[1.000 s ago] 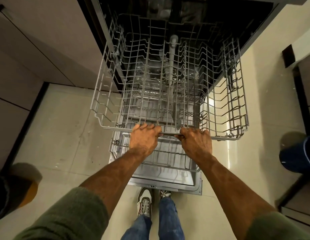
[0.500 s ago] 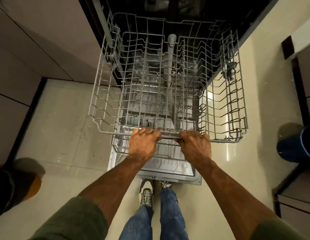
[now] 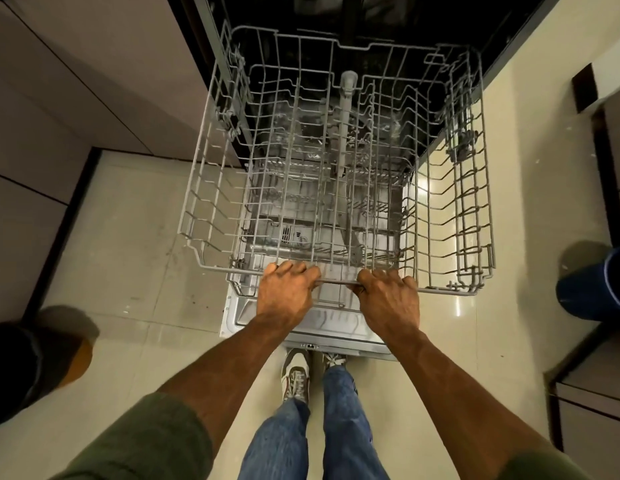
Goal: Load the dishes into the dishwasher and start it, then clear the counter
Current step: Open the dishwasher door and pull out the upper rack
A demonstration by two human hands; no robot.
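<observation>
Your fingers (image 3: 303, 268) on the left hand (image 3: 284, 292) curl over the front rail of the grey wire dishwasher rack (image 3: 336, 161), gripping it; your right hand (image 3: 388, 299) grips the same rail just beside it, with a short stretch of bare rail between the two. The rack holds no dishes. A grey plastic spray tube (image 3: 346, 123) runs down its middle.

Beneath the rack lies the open dishwasher door (image 3: 301, 323), grey on its inner face, with the wires of a lower rack showing through above it. Your white and grey shoes (image 3: 296, 375) stand right at the door's front lip. The dark dishwasher cavity (image 3: 388, 22) sits behind the rack's far end.

On your left, pale beige cabinet fronts (image 3: 76, 81) run close beside the rack's left wall. On your right, the rack's side overhangs the glossy cream floor tiles (image 3: 526, 202), which stay open as far as a dark blue round bin (image 3: 596, 285). A dark round container with an orange base (image 3: 41, 358) stands on the floor well to your left. The floor between it and the door is bare tile.

Compared with a second ago, the rack stands further out of the cavity, and more of its back wall shows clear of the opening. Your hands have kept their grip on the rail.
</observation>
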